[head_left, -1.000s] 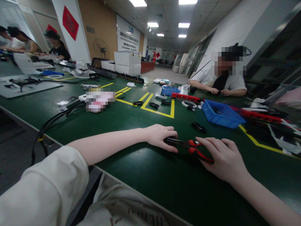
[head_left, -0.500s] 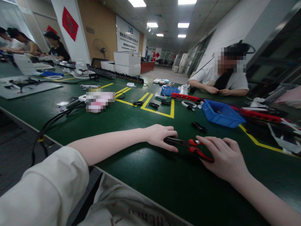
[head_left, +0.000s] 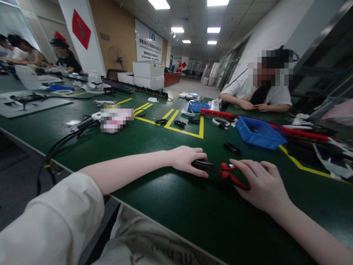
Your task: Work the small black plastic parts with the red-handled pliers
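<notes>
My left hand (head_left: 189,159) is closed around a small black part (head_left: 198,164), gripped between thumb and fingers and mostly covered by them. Long-nose pliers (head_left: 216,167) with red and black handles reach from the right, their jaws at that black part. Whether the jaws bite on it cannot be made out. My right hand (head_left: 264,184) wraps the plier handles, which are spread somewhat apart. Just beyond, a similar-looking black piece (head_left: 233,148) lies on the green tabletop (head_left: 165,198).
A blue bin (head_left: 259,134) stands at the right, with a smaller blue bin (head_left: 198,106) farther back. Several black pieces (head_left: 179,124) lie near yellow tape. Black cables (head_left: 63,138) hang over the left edge. A person (head_left: 259,95) sits across the table.
My view has shifted very slightly. Both hands, the pliers and the black part keep practically the same positions.
</notes>
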A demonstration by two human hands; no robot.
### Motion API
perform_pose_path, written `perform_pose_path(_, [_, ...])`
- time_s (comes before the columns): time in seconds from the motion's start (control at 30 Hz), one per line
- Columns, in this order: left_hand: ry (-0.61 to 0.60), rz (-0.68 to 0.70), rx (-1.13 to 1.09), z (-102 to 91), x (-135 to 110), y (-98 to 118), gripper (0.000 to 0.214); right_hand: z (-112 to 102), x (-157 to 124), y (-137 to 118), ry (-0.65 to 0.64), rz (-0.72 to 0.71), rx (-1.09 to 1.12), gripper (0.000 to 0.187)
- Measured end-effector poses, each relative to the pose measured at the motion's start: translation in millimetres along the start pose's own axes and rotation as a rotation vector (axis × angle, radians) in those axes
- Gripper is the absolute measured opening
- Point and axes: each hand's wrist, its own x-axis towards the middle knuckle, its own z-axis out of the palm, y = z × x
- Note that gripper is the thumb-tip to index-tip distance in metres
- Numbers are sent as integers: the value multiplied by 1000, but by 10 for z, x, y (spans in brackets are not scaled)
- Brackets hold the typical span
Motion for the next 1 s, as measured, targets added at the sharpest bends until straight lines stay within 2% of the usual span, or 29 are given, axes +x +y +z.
perform_pose_path(0.53, [2,1,-9,2,0,-5,54,-8,1,12,-10,21,46,55])
perform_pose_path(0.73, [-4,10,2,-7,-2,3,55,-15,26,22,1,-16,30,46])
perform_pose_path(1.0, [6,16,19,2,-1,3,56,-6,28,14,17,-10,27,48])
